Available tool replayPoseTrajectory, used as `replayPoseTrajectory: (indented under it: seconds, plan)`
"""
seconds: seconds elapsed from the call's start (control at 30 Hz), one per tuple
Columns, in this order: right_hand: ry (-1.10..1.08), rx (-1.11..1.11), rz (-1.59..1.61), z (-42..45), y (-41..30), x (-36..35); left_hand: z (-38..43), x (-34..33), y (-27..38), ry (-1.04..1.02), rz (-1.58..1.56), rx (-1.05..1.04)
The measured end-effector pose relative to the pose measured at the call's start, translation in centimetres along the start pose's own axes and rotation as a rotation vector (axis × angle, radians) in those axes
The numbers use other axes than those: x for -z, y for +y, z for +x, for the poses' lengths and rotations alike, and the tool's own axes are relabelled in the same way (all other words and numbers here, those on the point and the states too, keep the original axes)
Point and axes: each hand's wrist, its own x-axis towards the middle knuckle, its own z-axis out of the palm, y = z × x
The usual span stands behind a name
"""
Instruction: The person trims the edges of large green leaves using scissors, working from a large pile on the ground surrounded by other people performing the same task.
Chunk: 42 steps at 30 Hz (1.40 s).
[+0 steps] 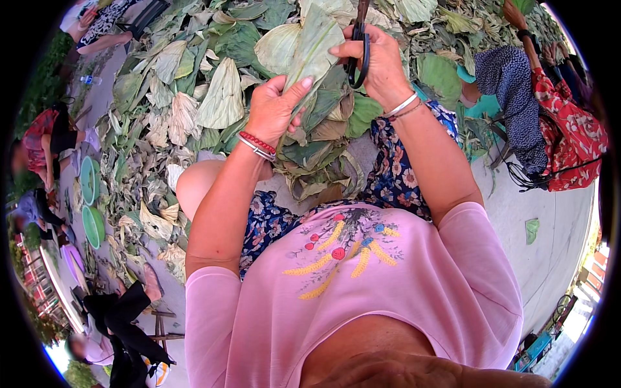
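My left hand (276,104) pinches a large, folded pale-green dried leaf (315,48), apparently lotus, with the thumb along its midrib. My right hand (383,60) has its fingers through the black handles of a pair of scissors (358,58). Its thumb and forefinger meet the leaf's right edge. The scissor blades point away from me and run out at the top of the picture. Below both hands, between my knees, lies a heap of leaves and curled trimmings (315,177).
Dried leaves (220,97) cover the ground ahead and to the left. Two green basins (93,227) stand at left, and a plastic bottle (90,79) lies farther up. A person in a red patterned top (572,140) sits close on the right; several others sit at left.
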Motion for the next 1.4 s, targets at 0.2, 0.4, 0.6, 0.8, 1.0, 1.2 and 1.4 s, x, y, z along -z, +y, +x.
replayPoseTrajectory:
  seconds: [0.2,0.4,0.6,0.8,1.0,1.2,1.4]
  plan:
    - [0.000,-0.032,-0.018,-0.4,-0.1,-0.7,-0.1,0.1,0.1,0.071,0.030,-0.021]
    - [-0.074,-0.060,-0.013,-0.5,1.0,-1.3,0.2,0.0,0.0,0.073,-0.002,-0.051]
    - [-0.034,-0.031,-0.007,-0.1,0.5,-0.7,0.0,-0.5,0.7,-0.085,-0.192,0.083]
    - [-0.035,0.045,0.030,0.5,0.0,0.9,-0.2,0.4,0.4,-0.279,-0.215,0.155]
    - [-0.008,0.046,0.048,0.6,0.2,1.1,-0.3,0.4,0.6,-0.231,-0.170,0.180]
    - [-0.017,0.066,0.061,0.2,-0.3,0.6,-0.5,0.0,0.4,-0.139,-0.121,0.076]
    - [-0.038,0.017,0.098,0.7,-0.2,1.5,-0.4,0.1,0.2,-0.132,-0.158,-0.007]
